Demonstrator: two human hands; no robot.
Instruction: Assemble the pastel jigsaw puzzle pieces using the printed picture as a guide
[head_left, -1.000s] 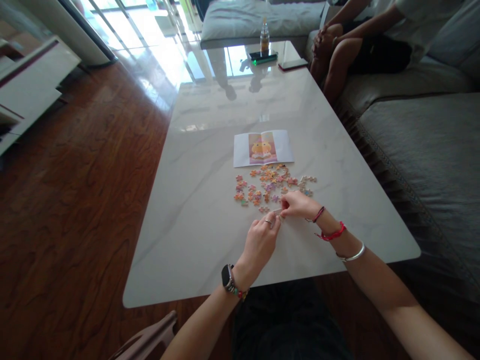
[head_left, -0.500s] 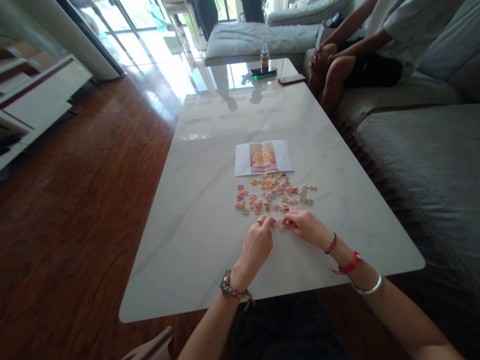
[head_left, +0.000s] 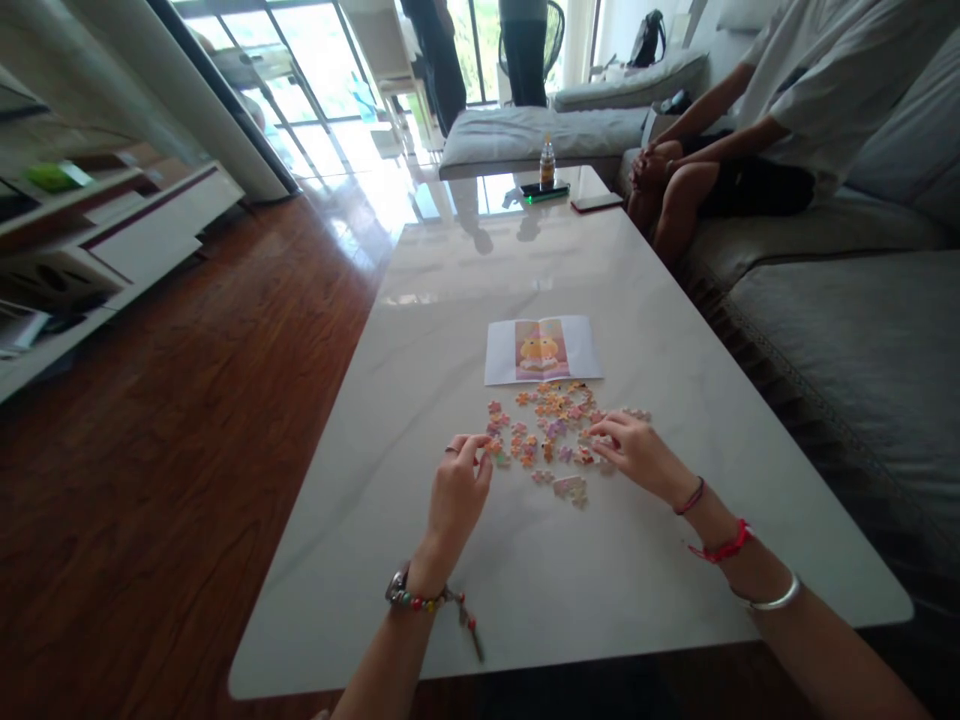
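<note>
Loose jigsaw puzzle pieces (head_left: 556,403) in pink, orange, purple and white lie in a scattered heap on the white marble-look table (head_left: 360,510). My left hand (head_left: 459,485) is at the heap's left edge, thumb and fingertips pinched at a pinkish-orange puzzle piece. Over the right side reaches my right hand (head_left: 641,452), its thumb and index finger a little apart, close to several pale pieces it partly covers. Nearer to me, between the hands, a small group of joined pale pieces (head_left: 570,488) rests on the table.
Behind the heap lies a creased paper sheet (head_left: 581,350) with a yellow-and-pink cartoon picture. A bottle (head_left: 547,165), a dark device with a green light (head_left: 545,191) and a flat tablet-like item (head_left: 596,203) are at the far end. Someone sits on the grey sofa (head_left: 847,300).
My hands have parted from the small joined group, leaving it on the table. The left went left to the heap's edge, the right to its right side. The view has tilted up.
</note>
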